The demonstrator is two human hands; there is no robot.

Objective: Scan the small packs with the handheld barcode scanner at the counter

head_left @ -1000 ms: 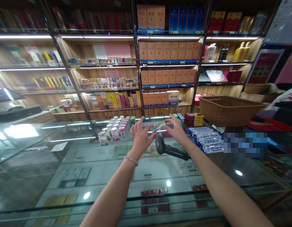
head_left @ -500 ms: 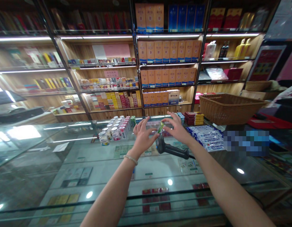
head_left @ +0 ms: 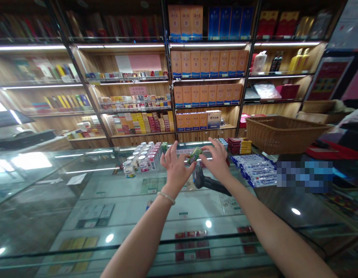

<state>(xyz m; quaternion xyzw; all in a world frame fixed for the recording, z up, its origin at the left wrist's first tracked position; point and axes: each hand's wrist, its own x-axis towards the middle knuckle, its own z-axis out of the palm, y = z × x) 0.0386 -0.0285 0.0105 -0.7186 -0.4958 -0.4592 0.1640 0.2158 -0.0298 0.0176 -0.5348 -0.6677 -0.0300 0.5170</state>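
A small green packet (head_left: pixel 195 155) is held up between both hands, above the glass counter. My left hand (head_left: pixel 176 168) pinches its left end between thumb and index finger, the other fingers raised. At its right end my right hand (head_left: pixel 216 159) grips it with thumb and index finger. A black handheld scanner (head_left: pixel 210 182) lies on the counter just below and behind the hands, its head near the packet. What is printed on the packet is too small to read.
Several small jars (head_left: pixel 142 162) stand left of the hands on the glass counter (head_left: pixel 127 208). To the right are blue-white packets (head_left: pixel 256 170), stacked red-yellow packs (head_left: pixel 239 145) and a wicker basket (head_left: pixel 283 133). Stocked shelves (head_left: pixel 208 79) rise behind.
The green packet has turned from nearly upright to a flatter slant, with more of its face showing. My left hand has shifted slightly right. Both hands still hold the packet.
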